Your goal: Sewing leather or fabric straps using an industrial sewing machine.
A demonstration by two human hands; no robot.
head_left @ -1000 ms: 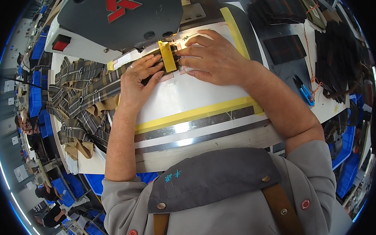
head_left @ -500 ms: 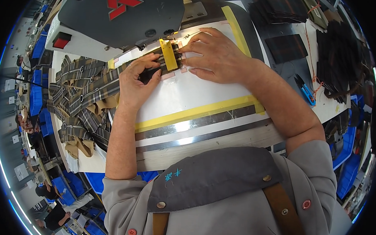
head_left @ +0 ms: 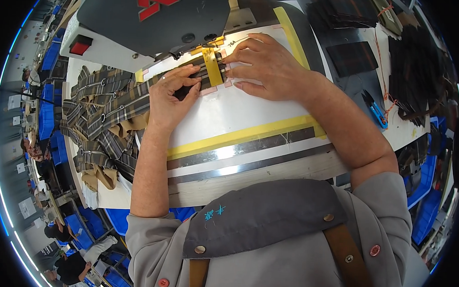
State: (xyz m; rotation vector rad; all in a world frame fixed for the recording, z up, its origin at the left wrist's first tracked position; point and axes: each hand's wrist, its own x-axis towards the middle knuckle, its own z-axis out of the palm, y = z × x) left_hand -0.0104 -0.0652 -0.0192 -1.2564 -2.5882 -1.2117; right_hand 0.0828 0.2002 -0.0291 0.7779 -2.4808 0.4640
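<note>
A plaid fabric strip (head_left: 158, 80) in brown, grey and black, with what looks like a zipper along it, lies under the head of a sewing machine (head_left: 158, 24). Across its right end sits a yellow plate (head_left: 211, 67). My left hand (head_left: 173, 93) grips the strip left of the plate, thumb and fingers bent toward each other. At the strip's right end, the fingertips of my right hand (head_left: 267, 69) touch down beside the plate, fingers spread and slightly bent. The white work sheet (head_left: 225, 113) beneath is edged with yellow tape (head_left: 250, 134).
More plaid pieces with metal rings (head_left: 95, 156) are heaped left of the work sheet. On the right are blue thread snips (head_left: 376, 110), a dark fabric piece (head_left: 351, 59) and stacked dark pieces (head_left: 411, 69) with orange cord (head_left: 385, 73). A metal strip (head_left: 254, 162) runs along the near side.
The whole view has shifted slightly. Both hands keep their places by the yellow plate, with only small finger movements at the strip.
</note>
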